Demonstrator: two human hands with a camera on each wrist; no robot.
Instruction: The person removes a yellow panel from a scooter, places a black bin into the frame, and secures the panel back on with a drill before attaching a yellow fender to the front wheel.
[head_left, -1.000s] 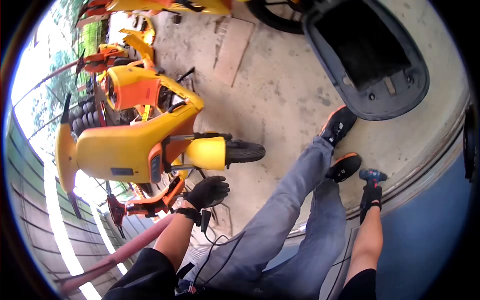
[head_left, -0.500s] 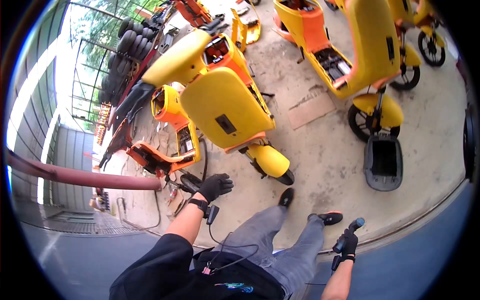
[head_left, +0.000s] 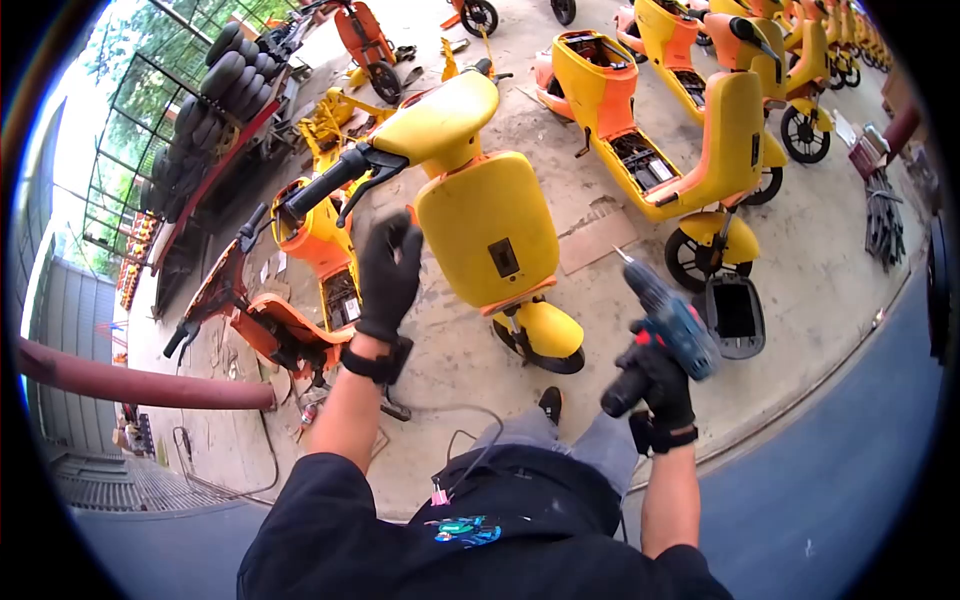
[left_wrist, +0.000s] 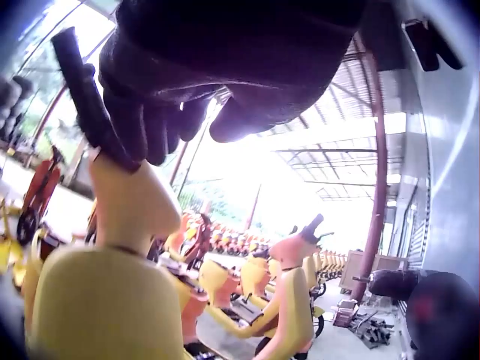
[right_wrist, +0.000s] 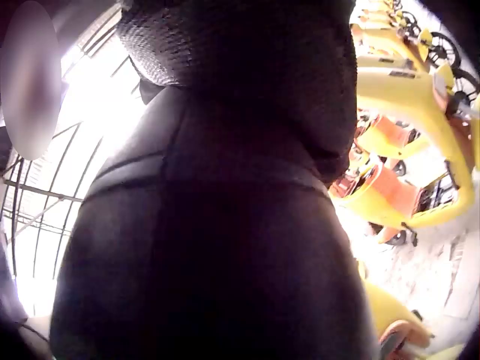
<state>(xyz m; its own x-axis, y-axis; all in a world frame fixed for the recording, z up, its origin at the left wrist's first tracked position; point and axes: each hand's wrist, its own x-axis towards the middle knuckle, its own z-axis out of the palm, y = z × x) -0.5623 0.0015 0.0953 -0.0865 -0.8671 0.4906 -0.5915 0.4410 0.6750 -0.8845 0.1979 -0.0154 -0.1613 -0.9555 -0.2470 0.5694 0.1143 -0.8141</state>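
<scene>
My right hand (head_left: 660, 388), in a black glove, grips a cordless drill (head_left: 675, 322) by its handle, with the bit pointing forward and up to the left. In the right wrist view a large dark shape, seen very close, blocks most of the picture. The gloved left hand (head_left: 388, 285) is raised beside the front panel (head_left: 487, 230) of a yellow scooter, just below its black handlebar grip (head_left: 325, 182). Its fingers (left_wrist: 154, 131) hang loosely bent and hold nothing. A dark slot shows low on the panel.
An orange scooter (head_left: 280, 325) leans at the left, near a dark red pipe (head_left: 150, 378). To the right stands another yellow scooter (head_left: 735, 140), with a grey open bin (head_left: 735, 315) on the floor by its front wheel. Cardboard (head_left: 600, 240) lies between the scooters.
The view has tilted up, and the person now stands closer to the yellow scooter. The drill has risen from low by the right leg to chest height. The left hand has risen toward the handlebar.
</scene>
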